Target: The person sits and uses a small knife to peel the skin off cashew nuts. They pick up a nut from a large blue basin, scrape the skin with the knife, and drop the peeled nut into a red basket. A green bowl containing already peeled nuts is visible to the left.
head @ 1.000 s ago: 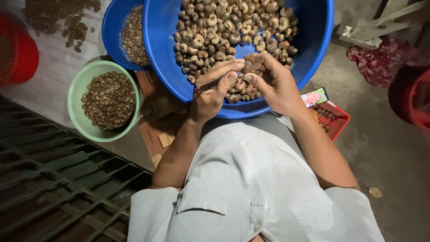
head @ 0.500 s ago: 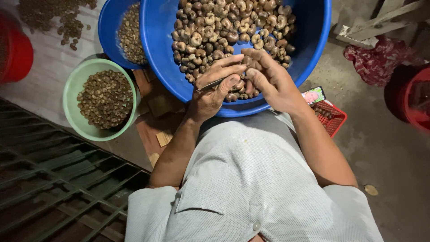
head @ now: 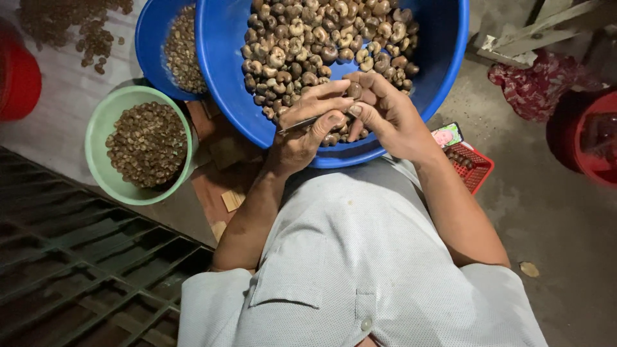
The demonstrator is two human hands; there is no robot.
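A pale green plastic bowl point(head: 96, 138) of brown kernels sits well left of the large blue plastic basin point(head: 225, 77) of unshelled cashew nuts. Over the basin's near rim, the left hand point(head: 302, 132) pinches a thin metal pick point(head: 301, 123), its long axis pointing rightward at the nut point(head: 354, 90) clasped in the right hand point(head: 389, 115), fingertips touching.

Glossy blue plastic basin point(head: 443, 71), thin metal blade point(head: 297, 124), matt rough-shelled nuts point(head: 308, 38)

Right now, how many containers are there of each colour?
Blue basins: 2
Green bowl: 1
Red tubs: 2
Red basket: 1
Total: 6
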